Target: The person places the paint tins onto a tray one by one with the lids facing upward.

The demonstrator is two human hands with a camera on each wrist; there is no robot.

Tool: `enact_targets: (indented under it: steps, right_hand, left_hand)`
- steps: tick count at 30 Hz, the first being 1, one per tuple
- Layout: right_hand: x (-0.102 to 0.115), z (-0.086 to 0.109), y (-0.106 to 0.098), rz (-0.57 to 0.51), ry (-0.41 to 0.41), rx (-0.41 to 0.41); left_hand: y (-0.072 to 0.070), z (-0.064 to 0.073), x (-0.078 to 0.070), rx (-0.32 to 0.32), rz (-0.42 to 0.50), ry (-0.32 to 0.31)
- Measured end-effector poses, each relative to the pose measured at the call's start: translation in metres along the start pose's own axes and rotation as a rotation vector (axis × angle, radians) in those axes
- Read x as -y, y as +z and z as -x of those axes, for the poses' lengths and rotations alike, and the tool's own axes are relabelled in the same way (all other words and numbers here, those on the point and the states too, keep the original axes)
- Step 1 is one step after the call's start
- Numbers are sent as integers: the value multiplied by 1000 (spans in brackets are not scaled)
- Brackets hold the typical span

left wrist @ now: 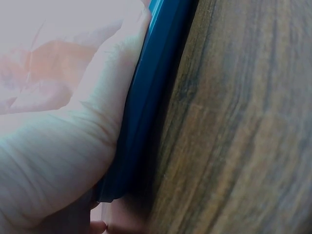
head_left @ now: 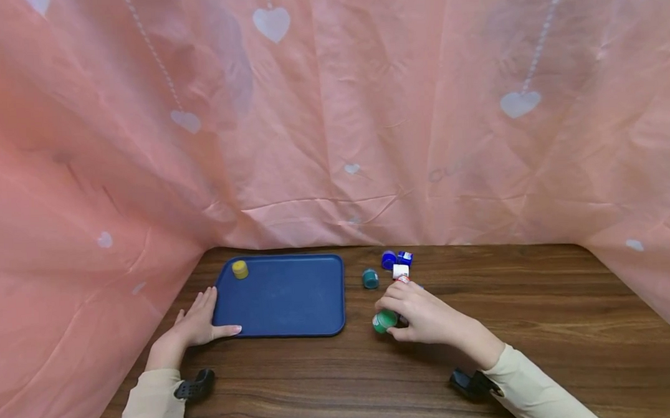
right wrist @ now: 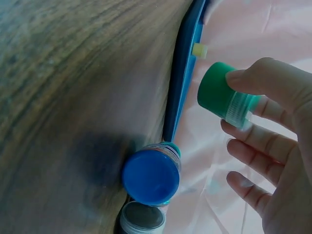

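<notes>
My right hand [head_left: 424,314] pinches a small green paint jar [head_left: 384,321] between thumb and fingers. In the right wrist view that jar shows a green lid and a ridged, see-through side, and it is lifted off the wooden table. Several other small jars sit just beyond the hand: a teal jar [head_left: 370,278], a blue jar [head_left: 389,259] and a white jar [head_left: 401,271]; a red-marked one is partly covered by the fingers. My left hand [head_left: 196,321] lies against the left edge of a blue tray [head_left: 295,329], fingers straight, thumb along its front rim.
A yellow jar [head_left: 240,269] stands in the tray's far left corner. Close to the right hand, a jar with a blue lid [right wrist: 151,178] and a dark-lidded jar [right wrist: 143,216] stand on the table [head_left: 298,385]. Pink curtain [head_left: 330,109] hangs behind and on both sides.
</notes>
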State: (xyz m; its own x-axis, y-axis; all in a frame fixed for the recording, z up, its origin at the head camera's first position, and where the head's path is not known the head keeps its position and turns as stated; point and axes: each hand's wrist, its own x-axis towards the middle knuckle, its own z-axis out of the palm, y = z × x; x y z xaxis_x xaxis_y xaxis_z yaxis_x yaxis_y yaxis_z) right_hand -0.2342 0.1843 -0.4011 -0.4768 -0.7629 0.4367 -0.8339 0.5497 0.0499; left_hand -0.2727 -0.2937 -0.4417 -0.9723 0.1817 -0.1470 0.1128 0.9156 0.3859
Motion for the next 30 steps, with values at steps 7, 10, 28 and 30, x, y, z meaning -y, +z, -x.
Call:
enact_targets:
  steps: [7, 10, 28, 30]
  right_hand:
    - [6, -10, -6, 1, 17, 8]
    - [9, -18, -6, -3, 20, 13]
    - [17, -76, 4, -11, -67, 47]
    - [17, -81, 6, -5, -68, 56]
  left_hand:
    - [4, -3, 3, -17, 11, 4]
    - [2, -1, 1, -3, 6, -1]
    - [-5, 5, -8, 9, -26, -7]
    - [-5, 5, -8, 8, -39, 0]
